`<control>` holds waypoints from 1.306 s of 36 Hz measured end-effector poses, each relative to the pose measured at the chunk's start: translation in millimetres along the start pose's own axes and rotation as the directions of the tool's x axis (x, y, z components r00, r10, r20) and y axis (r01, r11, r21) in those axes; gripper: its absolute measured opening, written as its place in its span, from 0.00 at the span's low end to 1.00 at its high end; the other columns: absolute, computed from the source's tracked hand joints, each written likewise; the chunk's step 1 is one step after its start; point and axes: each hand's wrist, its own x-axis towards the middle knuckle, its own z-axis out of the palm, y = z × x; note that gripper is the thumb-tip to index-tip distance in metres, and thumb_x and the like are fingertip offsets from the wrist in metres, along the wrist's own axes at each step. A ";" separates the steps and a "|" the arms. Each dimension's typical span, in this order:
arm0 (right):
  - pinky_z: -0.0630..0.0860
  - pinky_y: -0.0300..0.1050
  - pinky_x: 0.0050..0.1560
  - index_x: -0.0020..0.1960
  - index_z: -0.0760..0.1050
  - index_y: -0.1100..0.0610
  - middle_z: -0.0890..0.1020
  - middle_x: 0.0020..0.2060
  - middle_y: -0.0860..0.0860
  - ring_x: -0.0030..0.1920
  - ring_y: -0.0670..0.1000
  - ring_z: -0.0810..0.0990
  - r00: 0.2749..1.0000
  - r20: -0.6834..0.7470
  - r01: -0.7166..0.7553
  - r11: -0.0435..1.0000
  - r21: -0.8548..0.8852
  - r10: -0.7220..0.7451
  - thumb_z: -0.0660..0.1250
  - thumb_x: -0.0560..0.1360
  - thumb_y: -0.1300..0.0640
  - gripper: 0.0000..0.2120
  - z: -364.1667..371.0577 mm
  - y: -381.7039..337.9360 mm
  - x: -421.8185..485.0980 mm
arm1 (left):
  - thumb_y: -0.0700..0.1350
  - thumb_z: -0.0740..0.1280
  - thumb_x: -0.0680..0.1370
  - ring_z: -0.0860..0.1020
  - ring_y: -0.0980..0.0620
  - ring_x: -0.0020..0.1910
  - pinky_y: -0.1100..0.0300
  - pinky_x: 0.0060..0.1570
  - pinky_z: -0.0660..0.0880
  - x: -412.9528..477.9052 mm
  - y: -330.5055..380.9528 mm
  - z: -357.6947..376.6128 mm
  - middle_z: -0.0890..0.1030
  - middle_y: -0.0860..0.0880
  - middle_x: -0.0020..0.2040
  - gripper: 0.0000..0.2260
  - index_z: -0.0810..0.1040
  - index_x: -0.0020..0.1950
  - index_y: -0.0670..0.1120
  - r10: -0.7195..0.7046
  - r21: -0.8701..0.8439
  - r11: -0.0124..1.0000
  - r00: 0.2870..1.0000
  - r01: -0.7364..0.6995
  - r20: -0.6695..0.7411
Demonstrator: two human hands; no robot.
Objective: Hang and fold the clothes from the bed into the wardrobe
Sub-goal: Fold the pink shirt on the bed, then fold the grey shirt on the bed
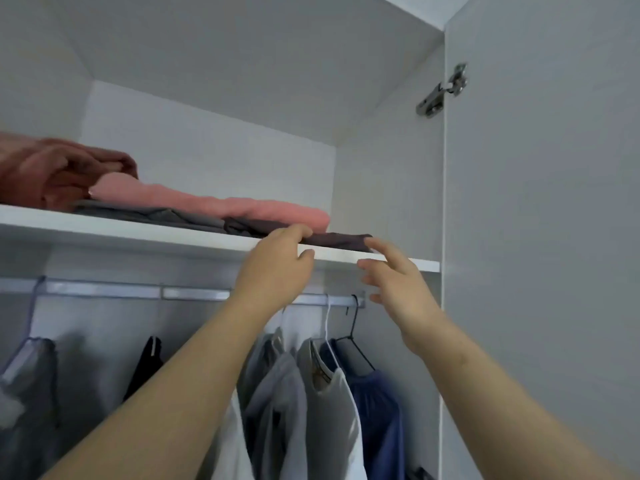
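A dark folded garment [341, 240] lies at the front right of the wardrobe's top shelf [138, 227], partly under a pink folded piece [214, 202]. My left hand [277, 268] reaches up to it, with bent fingertips resting on the garment's front edge and the thumb against the front of the shelf board. My right hand [393, 275] hovers just to the right with its fingers spread. Its index tip is at the garment's right end and it holds nothing.
A rust-red bundle [52, 171] and a grey folded piece [145, 213] also lie on the shelf. Below, a rail [194, 293] carries several hung clothes, among them white [332, 410], blue [377, 417] and black [147, 365] ones. The open wardrobe door [540, 237] with its hinge [443, 90] stands at right.
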 end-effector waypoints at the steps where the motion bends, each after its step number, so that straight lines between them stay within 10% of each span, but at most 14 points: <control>1: 0.73 0.34 0.40 0.53 0.71 0.38 0.77 0.41 0.42 0.39 0.42 0.75 0.999 -0.046 -0.008 1.000 0.015 0.009 0.59 0.78 0.59 0.14 -5.1 -1.4 -12.1 | 0.45 0.61 0.78 0.73 0.52 0.59 0.61 0.55 0.66 -11.0 7.7 5.4 0.75 0.52 0.62 0.14 0.73 0.63 0.50 -0.027 -0.139 0.990 1.000 0.025 -0.011; 9: 0.73 0.36 0.40 0.49 0.74 0.46 0.79 0.42 0.46 0.39 0.43 0.76 0.934 -0.320 -0.150 0.988 0.042 0.156 0.62 0.77 0.61 0.10 -68.6 -18.2 -109.4 | 0.43 0.65 0.77 0.78 0.57 0.48 0.60 0.49 0.72 -84.1 82.6 39.1 0.80 0.58 0.45 0.09 0.77 0.42 0.57 -0.156 -0.756 0.597 0.963 0.268 0.218; 20: 0.73 0.41 0.40 0.44 0.78 0.50 0.83 0.36 0.47 0.36 0.47 0.80 0.661 -0.703 -0.289 0.954 0.084 0.263 0.63 0.74 0.63 0.09 -183.0 -49.8 -275.3 | 0.40 0.63 0.78 0.82 0.58 0.37 0.64 0.39 0.76 -212.7 225.6 75.5 0.83 0.55 0.35 0.08 0.79 0.42 0.50 0.096 -0.813 0.140 0.810 0.565 0.579; 34: 0.72 0.41 0.36 0.45 0.77 0.54 0.83 0.34 0.48 0.35 0.49 0.78 0.124 -0.956 -0.445 0.876 0.185 0.265 0.59 0.77 0.63 0.10 -349.3 -97.0 -484.3 | 0.42 0.63 0.78 0.82 0.58 0.34 0.60 0.40 0.75 -370.4 449.5 140.1 0.82 0.54 0.34 0.08 0.79 0.40 0.48 0.423 -0.480 0.132 0.389 0.867 0.818; 47: 0.70 0.40 0.34 0.43 0.77 0.57 0.82 0.34 0.52 0.32 0.49 0.76 -0.191 -0.927 -0.514 0.772 0.374 0.322 0.60 0.78 0.64 0.09 -459.6 -104.2 -632.4 | 0.39 0.62 0.78 0.79 0.58 0.30 0.60 0.38 0.73 -502.9 590.2 206.8 0.81 0.52 0.33 0.09 0.78 0.40 0.46 0.425 -0.201 0.278 0.067 0.939 0.903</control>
